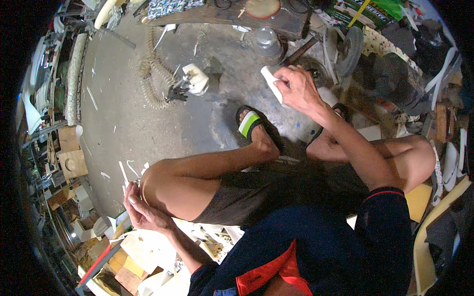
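My right hand (302,91) is out over the floor at right of centre, closed round a smooth white elongated piece (271,81). Its exact kind does not show. My left hand (147,213) is beside my left knee with fingers drawn together. Thin white strips (124,172) stick out at those fingertips, and the hand seems to pinch them. Beyond my feet, a spray gun with a white cup (197,80) rests on the floor, joined to a coiled beige air hose (157,81).
A low dark wooden bench (217,15) spans the far side, with a round-topped clear jar (266,39) by it. A wheel (349,49) and clutter stand at right. Offcuts and boxes (133,266) fill the lower left. A sandalled foot (251,122) is on the floor.
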A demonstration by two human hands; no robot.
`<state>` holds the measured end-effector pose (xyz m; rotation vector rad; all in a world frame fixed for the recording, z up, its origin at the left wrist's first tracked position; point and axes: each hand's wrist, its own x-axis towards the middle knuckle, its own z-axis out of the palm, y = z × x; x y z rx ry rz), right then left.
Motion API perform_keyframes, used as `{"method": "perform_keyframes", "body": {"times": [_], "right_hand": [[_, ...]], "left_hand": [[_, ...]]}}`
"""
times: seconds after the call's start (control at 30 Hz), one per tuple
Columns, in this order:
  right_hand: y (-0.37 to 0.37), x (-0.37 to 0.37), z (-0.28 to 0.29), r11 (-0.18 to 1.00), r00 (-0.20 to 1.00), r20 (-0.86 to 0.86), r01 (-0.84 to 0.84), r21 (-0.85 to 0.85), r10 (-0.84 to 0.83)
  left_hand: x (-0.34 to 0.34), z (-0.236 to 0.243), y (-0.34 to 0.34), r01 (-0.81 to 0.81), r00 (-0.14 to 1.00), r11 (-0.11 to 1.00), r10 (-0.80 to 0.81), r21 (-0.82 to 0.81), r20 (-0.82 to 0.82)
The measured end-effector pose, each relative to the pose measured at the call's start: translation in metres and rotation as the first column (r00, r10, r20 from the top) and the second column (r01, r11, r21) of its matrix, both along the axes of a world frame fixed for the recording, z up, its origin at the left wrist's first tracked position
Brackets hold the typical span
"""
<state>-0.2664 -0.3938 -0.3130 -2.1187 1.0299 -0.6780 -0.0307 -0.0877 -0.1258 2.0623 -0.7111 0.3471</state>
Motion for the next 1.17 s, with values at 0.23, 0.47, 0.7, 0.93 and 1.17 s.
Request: {"method": "perform_keyframes", "body": {"times": [0.23, 0.47, 0.7, 0.93, 1.17], "right_hand": [[-0.006, -0.01, -0.017, 0.989, 0.998, 0.056, -0.023, 0.144, 0.015], [-0.01, -0.015, -0.024, 0.95, 0.994, 0.105, 0.003, 0.312, -0.038], [-0.014, -0.016, -0.023, 0.922, 0.99, 0.103, 0.053, 0.384, -0.1], [-0.016, -0.021, -0.012, 0.941, 0.987, 0.139, 0.033, 0.336, -0.084], [-0.014, -0.024, -0.012, 0.896, 0.961, 0.262, -0.037, 0.443, -0.09]], "left_hand": [[-0.002, 0.002, -0.01, 0.006, 0.999, 0.999, -0.008, 0.045, 0.042], [-0.01, 0.009, -0.023, 0.017, 0.998, 0.995, -0.023, 0.098, 0.065], [-0.016, 0.009, -0.03, 0.03, 0.998, 0.999, -0.032, 0.042, 0.05], [-0.02, 0.012, -0.031, -0.009, 1.0, 1.0, 0.008, 0.03, 0.024], [-0.022, 0.011, -0.027, 0.095, 0.99, 0.995, -0.098, 0.035, 0.101]]}}
